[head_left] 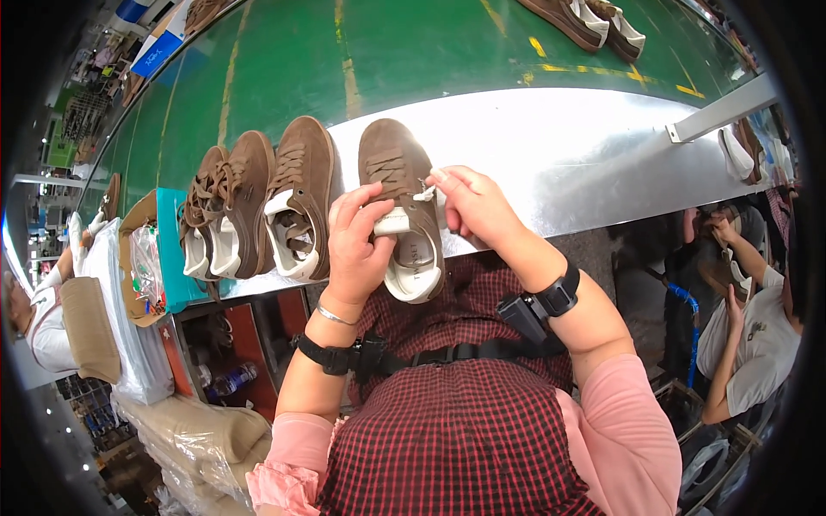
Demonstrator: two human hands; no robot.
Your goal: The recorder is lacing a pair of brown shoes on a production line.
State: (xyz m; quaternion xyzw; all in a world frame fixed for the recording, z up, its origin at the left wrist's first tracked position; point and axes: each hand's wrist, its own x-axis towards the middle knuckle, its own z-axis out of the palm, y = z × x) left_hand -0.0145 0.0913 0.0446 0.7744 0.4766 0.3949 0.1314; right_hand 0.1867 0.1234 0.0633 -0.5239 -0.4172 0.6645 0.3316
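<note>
A brown suede sneaker (385, 142) with a white heel and pale lining lies toe-away on the metal work surface in front of me. My left hand (354, 245) is closed at its left side, fingers and thumb gripping the white tongue top by the opening. My right hand (473, 205) pinches the end of a brown shoelace (423, 184) at the right eyelets, beside a small white piece. The rest of the lace runs crossed over the shoe's front. Several matching sneakers (298, 168) stand in a row to the left, one with laces tucked inside its opening.
Beyond the metal sheet (551, 146) runs a green surface (284, 60) with yellow lines, more sneakers (594, 26) on it. An open teal-sided box (176, 258) of small packets stands left. A metal bar (727, 107) crosses at right. Other people work at both sides.
</note>
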